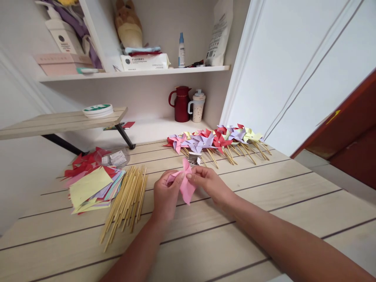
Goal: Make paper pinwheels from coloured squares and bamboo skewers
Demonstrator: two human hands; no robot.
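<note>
Head view: your left hand (pixel 166 194) and right hand (pixel 207 181) pinch the pink pinwheel (pixel 185 181) between them; sticks (pixel 127 201) lie leftward, nearer your left

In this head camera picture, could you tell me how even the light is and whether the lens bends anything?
In the head view the light is soft and even, with faint shadows under the hands holding the pink paper pinwheel; wide-angle distortion tilts the shelf and the door frame; the table planks fan outward; the near forearms look slightly soft.
</note>
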